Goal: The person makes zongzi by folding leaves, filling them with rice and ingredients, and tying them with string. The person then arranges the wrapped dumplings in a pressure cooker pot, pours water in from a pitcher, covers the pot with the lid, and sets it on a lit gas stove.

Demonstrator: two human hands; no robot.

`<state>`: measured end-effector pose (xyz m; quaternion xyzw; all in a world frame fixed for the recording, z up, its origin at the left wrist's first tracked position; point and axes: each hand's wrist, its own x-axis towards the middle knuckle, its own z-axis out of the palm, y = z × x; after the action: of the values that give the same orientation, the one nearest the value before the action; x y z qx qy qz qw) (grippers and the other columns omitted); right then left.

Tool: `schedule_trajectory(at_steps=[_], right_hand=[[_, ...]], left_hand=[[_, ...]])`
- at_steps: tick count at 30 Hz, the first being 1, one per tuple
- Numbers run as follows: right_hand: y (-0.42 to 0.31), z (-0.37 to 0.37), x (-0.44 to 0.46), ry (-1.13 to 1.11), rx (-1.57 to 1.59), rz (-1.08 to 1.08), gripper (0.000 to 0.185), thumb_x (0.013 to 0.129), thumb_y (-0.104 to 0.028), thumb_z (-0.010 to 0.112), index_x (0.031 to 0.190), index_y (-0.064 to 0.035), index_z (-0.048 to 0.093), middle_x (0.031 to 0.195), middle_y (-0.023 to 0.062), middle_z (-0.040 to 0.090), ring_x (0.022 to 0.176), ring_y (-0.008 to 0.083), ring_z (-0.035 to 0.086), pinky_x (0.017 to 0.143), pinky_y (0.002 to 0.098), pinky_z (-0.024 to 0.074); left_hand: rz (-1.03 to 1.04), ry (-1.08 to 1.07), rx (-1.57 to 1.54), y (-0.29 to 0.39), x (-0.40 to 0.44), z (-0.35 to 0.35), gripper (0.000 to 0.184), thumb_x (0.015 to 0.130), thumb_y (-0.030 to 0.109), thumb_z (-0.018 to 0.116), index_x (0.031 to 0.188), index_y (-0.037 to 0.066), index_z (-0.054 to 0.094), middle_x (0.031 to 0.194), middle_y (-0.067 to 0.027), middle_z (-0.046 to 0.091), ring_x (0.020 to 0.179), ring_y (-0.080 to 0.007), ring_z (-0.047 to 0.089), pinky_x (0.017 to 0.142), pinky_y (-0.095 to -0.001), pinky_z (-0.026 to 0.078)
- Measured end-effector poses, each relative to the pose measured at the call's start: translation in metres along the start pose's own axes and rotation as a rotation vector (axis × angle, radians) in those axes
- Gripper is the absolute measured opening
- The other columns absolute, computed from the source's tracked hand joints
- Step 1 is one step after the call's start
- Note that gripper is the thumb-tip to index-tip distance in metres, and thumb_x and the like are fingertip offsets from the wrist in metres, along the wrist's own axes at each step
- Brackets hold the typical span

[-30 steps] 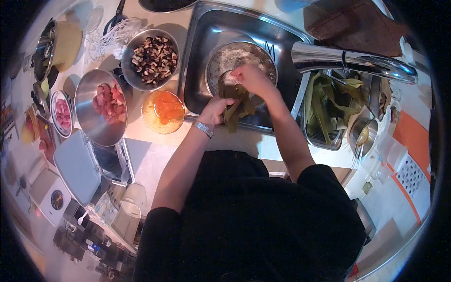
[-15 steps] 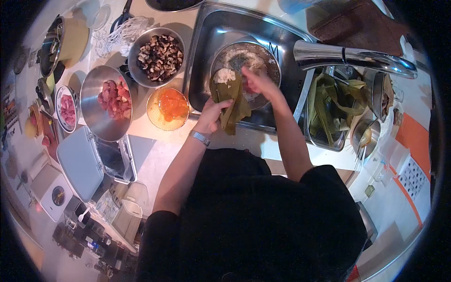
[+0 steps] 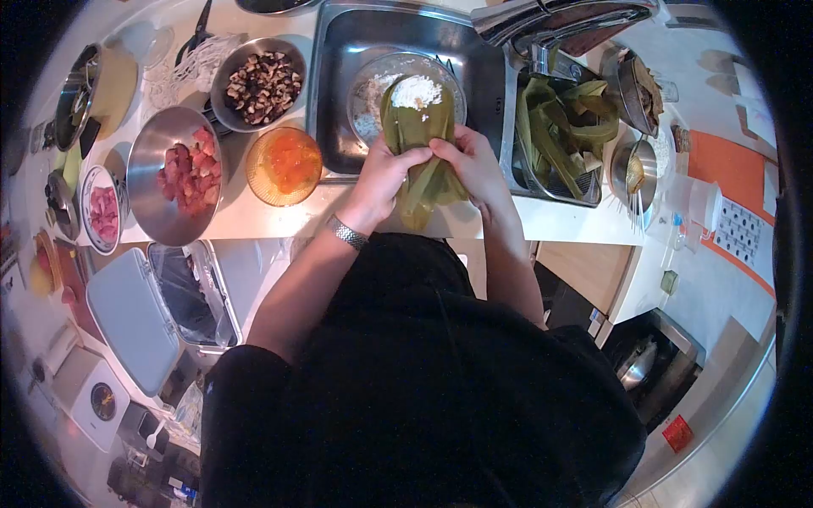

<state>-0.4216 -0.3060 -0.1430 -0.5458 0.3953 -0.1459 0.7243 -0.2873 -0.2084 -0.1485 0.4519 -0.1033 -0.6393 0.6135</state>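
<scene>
My left hand (image 3: 383,179) and my right hand (image 3: 476,168) are both closed on a broad green leaf (image 3: 417,127), one at each side with the thumbs on top. A white heap of rice (image 3: 416,92) lies on the leaf's far end. Its tail hangs down between my wrists. Behind the leaf, a round bowl of rice (image 3: 364,108) stands in the steel sink (image 3: 330,59). The leaf hides part of that bowl.
Bowls of chopped mushrooms (image 3: 264,86), orange egg yolks (image 3: 290,163) and cut meat (image 3: 188,169) stand to the left. On the right, more leaves (image 3: 550,127) lie in a tray beside the faucet (image 3: 559,19). White string (image 3: 199,72) and scissors (image 3: 196,35) lie at the back left.
My right hand has come from the rice bowl to the leaf and taken hold of it. The rice heap on the leaf looks larger. The camera view has shifted.
</scene>
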Motion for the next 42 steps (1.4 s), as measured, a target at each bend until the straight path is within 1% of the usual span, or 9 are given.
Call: schedule_trajectory(at_steps=[3, 5, 14, 25, 27, 29, 30, 39, 42], right_hand=[[0.005, 0.005, -0.012, 0.030, 0.063, -0.001, 0.024, 0.090, -0.011, 0.062, 0.111, 0.0014, 0.062, 0.097, 0.0051, 0.067, 0.083, 0.0097, 0.062, 0.075, 0.0241, 0.0502], [0.008, 0.005, -0.015, -0.002, 0.146, 0.067, 0.023, 0.090, -0.011, 0.062, 0.109, 0.0017, 0.063, 0.096, 0.0050, 0.067, 0.082, 0.0095, 0.062, 0.075, 0.0245, 0.0505], [0.044, 0.013, -0.034, 0.104, 0.062, 0.167, 0.024, 0.087, -0.010, 0.061, 0.107, 0.0032, 0.062, 0.090, 0.0059, 0.067, 0.075, 0.0113, 0.062, 0.071, 0.0260, 0.0508], [0.018, 0.017, -0.059, 0.153, 0.096, 0.089, 0.027, 0.084, -0.010, 0.062, 0.104, 0.0079, 0.063, 0.090, 0.0121, 0.067, 0.076, 0.0171, 0.064, 0.070, 0.0289, 0.0512], [0.022, 0.020, -0.061, 0.101, 0.227, 0.072, 0.029, 0.083, -0.010, 0.061, 0.105, 0.0085, 0.062, 0.091, 0.0129, 0.068, 0.079, 0.0180, 0.065, 0.072, 0.0292, 0.0509], [0.066, 0.005, -0.039, 0.147, -0.099, 0.162, 0.024, 0.086, -0.009, 0.060, 0.105, 0.0065, 0.061, 0.089, 0.0071, 0.066, 0.073, 0.0130, 0.062, 0.067, 0.0268, 0.0514], [0.077, 0.009, -0.035, 0.140, -0.068, 0.108, 0.024, 0.086, -0.008, 0.059, 0.105, 0.0061, 0.061, 0.088, 0.0071, 0.066, 0.073, 0.0134, 0.063, 0.067, 0.0267, 0.0519], [0.041, 0.031, -0.046, 0.130, -0.020, 0.152, 0.022, 0.087, -0.009, 0.059, 0.104, 0.0050, 0.061, 0.090, 0.0069, 0.066, 0.076, 0.0123, 0.063, 0.070, 0.0260, 0.0509], [0.011, 0.048, -0.063, 0.073, 0.134, 0.063, 0.021, 0.087, -0.009, 0.060, 0.102, 0.0053, 0.062, 0.090, 0.0068, 0.067, 0.076, 0.0116, 0.063, 0.069, 0.0257, 0.0505]], left_hand=[[0.008, -0.032, -0.139, 0.017, -0.018, -0.001, 0.057, 0.094, 0.043, 0.054, 0.135, 0.005, 0.043, 0.127, -0.0104, 0.056, 0.115, -0.0214, 0.056, 0.095, -0.0372, 0.046], [-0.318, -0.208, -0.487, 0.030, -0.006, -0.022, 0.086, 0.088, 0.074, 0.032, 0.139, 0.005, 0.039, 0.135, -0.0146, 0.050, 0.122, -0.0279, 0.051, 0.103, -0.0443, 0.040], [-0.293, -0.002, -0.603, -0.034, 0.071, -0.043, 0.063, 0.097, 0.054, 0.034, 0.130, 0.003, 0.050, 0.126, -0.0204, 0.057, 0.112, -0.0367, 0.057, 0.102, -0.0520, 0.039], [-0.307, -0.047, -0.578, -0.019, 0.049, -0.019, 0.061, 0.093, 0.051, 0.047, 0.128, 0.001, 0.053, 0.122, -0.0174, 0.060, 0.110, -0.0334, 0.059, 0.096, -0.0483, 0.046], [-0.371, -0.262, -0.676, -0.018, 0.044, -0.028, 0.055, 0.093, 0.049, 0.048, 0.121, 0.002, 0.058, 0.114, -0.0163, 0.065, 0.101, -0.0319, 0.063, 0.091, -0.0468, 0.050], [-0.350, -0.237, -0.768, -0.036, 0.054, -0.039, 0.051, 0.093, 0.048, 0.050, 0.115, 0.003, 0.061, 0.107, -0.0149, 0.067, 0.094, -0.0321, 0.065, 0.088, -0.0477, 0.051], [-0.320, -0.040, -0.696, -0.034, 0.049, -0.032, 0.051, 0.093, 0.049, 0.050, 0.115, 0.004, 0.061, 0.106, -0.0147, 0.067, 0.094, -0.0320, 0.065, 0.088, -0.0479, 0.051], [-0.472, -0.108, -0.794, -0.017, 0.050, -0.040, 0.061, 0.095, 0.058, 0.039, 0.119, 0.005, 0.058, 0.112, -0.0131, 0.065, 0.101, -0.0315, 0.063, 0.091, -0.0487, 0.049], [-0.317, -0.055, -0.420, -0.009, 0.032, -0.035, 0.070, 0.095, 0.061, 0.033, 0.131, 0.004, 0.050, 0.124, -0.0147, 0.059, 0.111, -0.0305, 0.058, 0.097, -0.0462, 0.046]])
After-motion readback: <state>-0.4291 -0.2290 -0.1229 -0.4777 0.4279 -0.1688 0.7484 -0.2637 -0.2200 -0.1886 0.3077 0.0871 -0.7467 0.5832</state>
